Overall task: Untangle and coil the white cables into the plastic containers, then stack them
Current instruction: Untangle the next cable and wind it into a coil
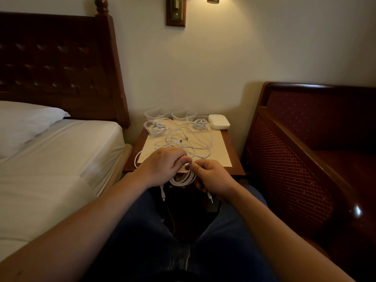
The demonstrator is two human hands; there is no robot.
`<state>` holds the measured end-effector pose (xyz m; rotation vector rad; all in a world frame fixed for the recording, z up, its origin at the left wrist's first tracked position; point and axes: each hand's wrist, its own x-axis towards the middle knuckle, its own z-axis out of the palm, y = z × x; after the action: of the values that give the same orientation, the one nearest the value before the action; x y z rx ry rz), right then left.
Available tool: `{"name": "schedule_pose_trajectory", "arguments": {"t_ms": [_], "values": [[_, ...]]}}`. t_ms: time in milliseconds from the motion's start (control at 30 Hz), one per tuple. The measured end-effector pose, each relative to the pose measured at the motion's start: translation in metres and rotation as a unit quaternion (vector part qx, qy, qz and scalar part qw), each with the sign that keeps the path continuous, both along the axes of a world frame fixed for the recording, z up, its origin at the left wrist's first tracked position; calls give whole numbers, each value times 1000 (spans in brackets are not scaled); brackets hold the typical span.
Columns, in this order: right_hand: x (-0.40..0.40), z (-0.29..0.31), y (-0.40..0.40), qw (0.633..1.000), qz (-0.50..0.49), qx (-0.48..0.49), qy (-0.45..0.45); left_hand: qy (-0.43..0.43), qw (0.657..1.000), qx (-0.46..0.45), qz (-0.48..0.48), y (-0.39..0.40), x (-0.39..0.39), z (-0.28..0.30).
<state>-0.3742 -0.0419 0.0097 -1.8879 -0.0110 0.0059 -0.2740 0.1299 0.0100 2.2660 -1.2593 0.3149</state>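
Note:
A loose tangle of white cables (pixel 189 142) lies on the pale mat of the small nightstand (pixel 232 151). At the table's front edge my left hand (pixel 162 164) grips a small coil of white cable (pixel 184 180) that hangs in loops below it. My right hand (pixel 211 178) pinches the same cable just right of the coil; a plug end dangles under its wrist. At the back stand clear plastic containers: one at the left (pixel 156 127) and one at the right (pixel 198 121) hold coiled cables, and two behind (pixel 156 113) look empty.
A closed white box (pixel 219 122) sits at the table's back right corner. A bed with white sheet (pixel 50 159) is close on the left, a dark wooden bench (pixel 305 149) on the right. My knees are under the table's front edge.

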Motion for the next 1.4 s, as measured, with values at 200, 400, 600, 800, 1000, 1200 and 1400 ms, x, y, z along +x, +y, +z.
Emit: {"name": "schedule_pose_trajectory", "arguments": {"t_ms": [200,400,600,800,1000,1200,1400], "values": [[1,-6,13,999,-31,-9,-32,-37,999,12,-11,1,5,3],[6,-3,13,997,-55,1,-45,20,997,-70,3,-3,-4,-3],[3,-7,13,984,-88,-140,-58,18,998,-53,-6,-5,-5,-7],[3,-5,16,976,-126,-168,-56,150,981,-101,67,-12,-17,-10],[7,-8,17,979,-149,-133,-27,326,917,-206,104,-14,-32,-21],[5,-8,16,995,-93,37,15,246,939,-203,127,-11,-33,-31],[7,11,-9,963,-44,214,158,113,968,-153,165,-3,-25,-28]]}}
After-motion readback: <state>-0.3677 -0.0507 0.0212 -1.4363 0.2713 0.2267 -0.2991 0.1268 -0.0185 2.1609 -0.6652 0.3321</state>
